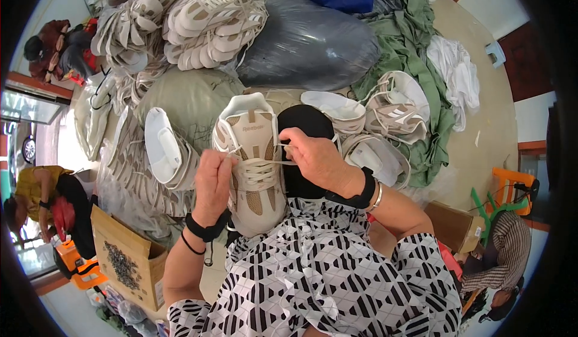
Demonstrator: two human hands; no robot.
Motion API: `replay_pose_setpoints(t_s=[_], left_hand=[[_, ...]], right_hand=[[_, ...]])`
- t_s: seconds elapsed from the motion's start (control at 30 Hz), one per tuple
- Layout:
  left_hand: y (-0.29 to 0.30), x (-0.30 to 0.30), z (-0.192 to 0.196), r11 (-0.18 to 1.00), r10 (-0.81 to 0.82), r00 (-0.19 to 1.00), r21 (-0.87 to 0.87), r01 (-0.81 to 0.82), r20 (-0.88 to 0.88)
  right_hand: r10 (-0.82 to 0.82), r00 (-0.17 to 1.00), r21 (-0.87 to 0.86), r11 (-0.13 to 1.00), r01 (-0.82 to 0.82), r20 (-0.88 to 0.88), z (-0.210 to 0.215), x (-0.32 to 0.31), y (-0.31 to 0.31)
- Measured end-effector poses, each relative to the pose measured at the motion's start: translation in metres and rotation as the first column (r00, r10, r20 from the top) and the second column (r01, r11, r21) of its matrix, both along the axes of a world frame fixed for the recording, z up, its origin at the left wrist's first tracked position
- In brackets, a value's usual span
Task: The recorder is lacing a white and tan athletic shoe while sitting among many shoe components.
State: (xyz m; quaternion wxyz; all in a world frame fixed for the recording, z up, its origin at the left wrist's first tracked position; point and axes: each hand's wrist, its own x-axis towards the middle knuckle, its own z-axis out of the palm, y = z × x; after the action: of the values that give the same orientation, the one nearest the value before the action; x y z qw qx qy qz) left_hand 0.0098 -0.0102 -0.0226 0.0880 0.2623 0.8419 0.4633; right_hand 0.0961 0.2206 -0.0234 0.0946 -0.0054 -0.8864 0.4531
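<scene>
Upright in front of me is a beige and white sneaker upper [248, 133], its toe toward my body and its tongue at the far end. A pale shoelace [257, 173] crosses its front in several rows. On the upper's left side, my left hand [212, 183] is closed in a pinch on one end of the lace. From the right, my right hand [316, 159] pinches the other end, and the lace runs taut to it. A black rounded form [304, 120] lies beside the upper, partly under my right hand.
Stacked shoe uppers [211, 21] fill the far left, and more uppers [397, 111] lie to the right. A dark plastic-wrapped bundle [307, 42] and green cloth [400, 48] are beyond. At the lower left stands a cardboard box [129, 258] holding small dark pieces. Other people sit at both sides.
</scene>
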Motion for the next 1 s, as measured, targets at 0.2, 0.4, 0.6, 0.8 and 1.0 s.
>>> replay_pose_setpoints(t_s=[0.2,0.4,0.6,0.8,1.0], left_hand=[[-0.001,-0.004,-0.007,0.994,0.030,0.985,0.095,-0.046,0.169],[-0.002,-0.001,0.003,0.960,0.142,0.854,0.143,-0.243,0.500],[-0.006,0.007,-0.002,0.959,0.223,0.973,0.166,-0.230,0.061],[-0.014,0.013,0.008,0.993,0.107,0.979,0.024,-0.112,0.174],[-0.013,0.006,0.002,0.973,0.192,0.922,0.057,-0.224,0.336]], right_hand=[[0.036,0.998,-0.003,0.999,-0.036,-0.047,-0.019,0.009,-0.005],[-0.007,0.995,-0.049,0.999,0.002,-0.101,-0.019,-0.003,-0.007],[0.016,0.991,0.151,0.989,0.004,-0.133,-0.023,-0.004,-0.010],[0.303,0.938,0.442,0.874,-0.203,-0.167,-0.014,-0.007,-0.005],[0.367,0.920,0.338,0.890,-0.306,-0.134,-0.017,-0.008,0.008]])
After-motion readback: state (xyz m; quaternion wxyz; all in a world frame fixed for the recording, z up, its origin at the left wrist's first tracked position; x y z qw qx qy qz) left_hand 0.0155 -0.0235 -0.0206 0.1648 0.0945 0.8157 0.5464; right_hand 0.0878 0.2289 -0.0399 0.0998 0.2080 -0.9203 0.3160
